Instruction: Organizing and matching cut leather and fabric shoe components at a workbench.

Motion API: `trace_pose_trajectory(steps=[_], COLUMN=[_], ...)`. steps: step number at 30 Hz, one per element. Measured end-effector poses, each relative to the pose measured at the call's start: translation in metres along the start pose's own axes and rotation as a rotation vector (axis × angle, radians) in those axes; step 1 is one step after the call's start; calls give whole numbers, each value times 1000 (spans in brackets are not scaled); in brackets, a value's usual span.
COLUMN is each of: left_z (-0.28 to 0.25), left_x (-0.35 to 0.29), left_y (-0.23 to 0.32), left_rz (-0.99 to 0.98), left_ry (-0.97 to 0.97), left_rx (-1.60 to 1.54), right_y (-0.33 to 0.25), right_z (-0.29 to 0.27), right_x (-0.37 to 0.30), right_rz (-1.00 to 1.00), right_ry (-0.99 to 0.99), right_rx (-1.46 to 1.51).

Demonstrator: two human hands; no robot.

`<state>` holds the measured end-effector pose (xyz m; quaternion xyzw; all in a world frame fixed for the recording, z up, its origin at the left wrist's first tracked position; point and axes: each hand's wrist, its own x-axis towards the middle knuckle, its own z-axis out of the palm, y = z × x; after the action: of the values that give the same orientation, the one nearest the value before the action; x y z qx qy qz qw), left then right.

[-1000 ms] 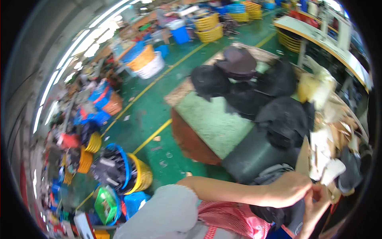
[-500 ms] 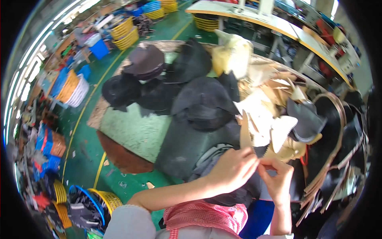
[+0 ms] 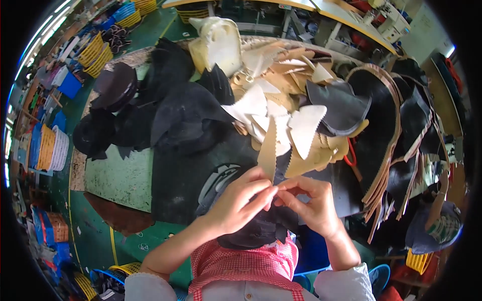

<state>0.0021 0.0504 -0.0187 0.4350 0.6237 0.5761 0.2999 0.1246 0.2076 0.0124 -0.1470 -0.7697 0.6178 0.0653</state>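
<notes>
tan piece (image 3: 268,152) is pinched by left hand (image 3: 243,199), right hand (image 3: 312,203) pressed together, basket (image 3: 102,271) holding scraps (image 3: 104,287).

held tan piece (image 3: 267,150): 1 | checked apron (image 3: 241,266): 1 | white lattice basket (image 3: 60,149): 1 | co-worker at right (image 3: 441,228): 1

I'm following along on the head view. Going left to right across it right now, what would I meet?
White basket → dark brown stacked pieces → left hand, holding a tan pointed piece → right hand → large black tan-edged piece → another person.
</notes>
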Motion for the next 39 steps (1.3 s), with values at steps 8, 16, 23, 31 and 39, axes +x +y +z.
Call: trace_pose_trajectory(steps=[8, 16, 23, 31, 39], left_z=[5, -1, -52, -38, -51], left_x=[-9, 1, -29, -26, -6], left_y=[5, 6, -6, -5, -15], left_rz=[193, -182, -620, -721, -460], left_ry=[28, -121, -468, -324, 58], left_rx=[506, -550, -663, -1171, 174], right_y=[-3, 12, 42, 28, 48], right_z=[6, 1, -66, -23, -7], right_x=[-1, -8, -32, -33, 4], right_rz=[-183, -61, 469, -225, 270], right_ry=[42, -79, -80, -15, 93], right_rx=[-254, 241, 582, -417, -157])
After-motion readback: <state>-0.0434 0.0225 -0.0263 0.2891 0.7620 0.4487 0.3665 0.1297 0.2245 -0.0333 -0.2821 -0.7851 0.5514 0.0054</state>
